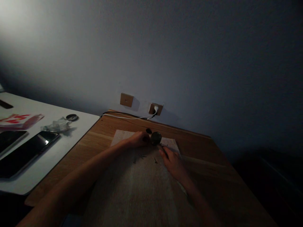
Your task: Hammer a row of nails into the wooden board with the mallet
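Note:
In dim light my left hand [138, 139] has its fingers curled against a small dark round object [156, 138] on a pale mat [123, 135] laid on a wooden table [208, 151]. My right hand [172, 161] lies just right of it, fingers closed on a thin tool [163, 146] whose tip points at the round object. A smaller dark piece [149, 130] sits just behind. Several tiny screw-like bits [142, 156] lie on the mat between my hands.
A white desk [78, 126] adjoins on the left with two dark phones or tablets [26, 151], a red-printed sheet [19, 120], crumpled plastic [56, 125] and a dark ring [72, 117]. A white charger [156, 108] is plugged into a wall socket; a wall switch [126, 99] is beside it.

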{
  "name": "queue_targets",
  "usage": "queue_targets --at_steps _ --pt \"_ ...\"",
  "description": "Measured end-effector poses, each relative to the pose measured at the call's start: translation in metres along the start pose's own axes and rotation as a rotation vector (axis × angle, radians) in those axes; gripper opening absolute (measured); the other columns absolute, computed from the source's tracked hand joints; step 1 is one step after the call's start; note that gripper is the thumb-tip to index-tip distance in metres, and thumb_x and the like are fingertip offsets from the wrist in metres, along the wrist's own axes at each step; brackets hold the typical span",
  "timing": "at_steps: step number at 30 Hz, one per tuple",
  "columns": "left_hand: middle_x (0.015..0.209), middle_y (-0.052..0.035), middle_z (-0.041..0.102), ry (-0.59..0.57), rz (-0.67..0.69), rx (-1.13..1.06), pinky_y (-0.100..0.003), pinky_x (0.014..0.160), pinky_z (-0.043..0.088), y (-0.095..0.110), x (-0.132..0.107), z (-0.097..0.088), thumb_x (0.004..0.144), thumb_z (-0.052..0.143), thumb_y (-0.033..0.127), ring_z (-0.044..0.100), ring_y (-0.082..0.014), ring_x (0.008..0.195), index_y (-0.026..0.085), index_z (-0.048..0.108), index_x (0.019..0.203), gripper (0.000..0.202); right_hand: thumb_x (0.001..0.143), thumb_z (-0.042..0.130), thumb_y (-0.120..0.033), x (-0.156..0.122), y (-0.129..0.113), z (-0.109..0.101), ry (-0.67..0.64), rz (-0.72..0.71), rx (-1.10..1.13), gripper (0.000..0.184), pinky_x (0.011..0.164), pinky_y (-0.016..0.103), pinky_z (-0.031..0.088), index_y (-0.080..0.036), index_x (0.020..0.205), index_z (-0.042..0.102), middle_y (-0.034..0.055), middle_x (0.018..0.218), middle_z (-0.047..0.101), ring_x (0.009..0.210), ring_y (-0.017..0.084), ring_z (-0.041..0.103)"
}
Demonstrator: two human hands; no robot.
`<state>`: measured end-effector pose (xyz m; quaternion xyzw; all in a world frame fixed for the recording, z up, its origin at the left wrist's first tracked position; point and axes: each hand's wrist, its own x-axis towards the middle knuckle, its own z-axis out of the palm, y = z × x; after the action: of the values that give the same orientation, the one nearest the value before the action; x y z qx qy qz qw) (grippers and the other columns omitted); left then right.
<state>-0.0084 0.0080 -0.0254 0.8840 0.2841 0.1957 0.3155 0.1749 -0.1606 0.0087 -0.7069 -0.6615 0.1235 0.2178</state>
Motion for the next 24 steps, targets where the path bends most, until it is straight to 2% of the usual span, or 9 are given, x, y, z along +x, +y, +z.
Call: queue_targets --at_steps 5,10,13,17,21,24 --pt "0.080 -0.0026 0.071 0.006 0.021 -0.004 -0.023 0.065 0.042 -0.003 0.000 0.001 0.074 0.071 0.014 0.064 -0.0167 0.073 0.013 0.076 0.086 0.013 0.102 0.041 -0.043 -0.001 -0.002 0.000 -0.006 0.009 -0.014 0.037 0.064 0.032 0.040 -0.021 0.099 0.070 0.0100 0.082 0.076 0.081 0.029 0.073" --pt "0.089 -0.0042 0.073 0.017 0.069 -0.027 -0.024 0.070 0.044 -0.007 0.002 0.002 0.073 0.073 0.015 0.066 -0.0182 0.079 0.013 0.076 0.093 0.020 0.102 0.041 -0.043 -0.003 -0.005 0.000 -0.020 0.028 -0.012 0.037 0.066 0.034 0.041 -0.020 0.099 0.070 0.0101 0.082 0.075 0.082 0.030 0.073" --pt "0.087 -0.0040 0.073 0.021 0.052 -0.020 -0.023 0.069 0.044 -0.006 0.002 0.002 0.073 0.072 0.013 0.066 -0.0173 0.077 0.013 0.075 0.090 0.017 0.102 0.040 -0.044 -0.006 -0.004 -0.002 -0.033 0.039 0.005 0.038 0.067 0.034 0.044 -0.021 0.100 0.070 0.0091 0.083 0.075 0.082 0.029 0.073" --pt "0.088 -0.0030 0.072 0.019 0.032 -0.009 -0.023 0.070 0.045 -0.004 0.001 0.001 0.074 0.070 0.014 0.065 -0.0166 0.078 0.014 0.075 0.090 0.016 0.102 0.036 -0.050 -0.019 0.006 -0.004 -0.030 0.081 0.034 0.046 0.077 0.037 0.050 -0.021 0.113 0.070 0.0106 0.096 0.078 0.092 0.029 0.074" --pt "0.088 -0.0028 0.068 0.016 0.036 0.007 -0.023 0.068 0.046 0.003 0.001 -0.002 0.072 0.072 0.014 0.063 -0.0164 0.076 0.014 0.073 0.095 0.023 0.100 0.036 -0.054 -0.035 0.020 0.000 -0.032 0.145 0.044 0.055 0.085 0.044 0.053 -0.017 0.119 0.071 0.0171 0.107 0.078 0.101 0.034 0.073" --pt "0.100 -0.0057 0.065 0.053 0.101 0.022 -0.023 0.069 0.047 0.016 -0.002 -0.008 0.072 0.076 0.019 0.062 -0.0158 0.081 0.014 0.071 0.098 0.027 0.099 0.036 -0.055 -0.043 0.027 0.006 -0.018 0.172 0.060 0.057 0.090 0.045 0.053 -0.016 0.124 0.070 0.0182 0.117 0.076 0.109 0.035 0.071"
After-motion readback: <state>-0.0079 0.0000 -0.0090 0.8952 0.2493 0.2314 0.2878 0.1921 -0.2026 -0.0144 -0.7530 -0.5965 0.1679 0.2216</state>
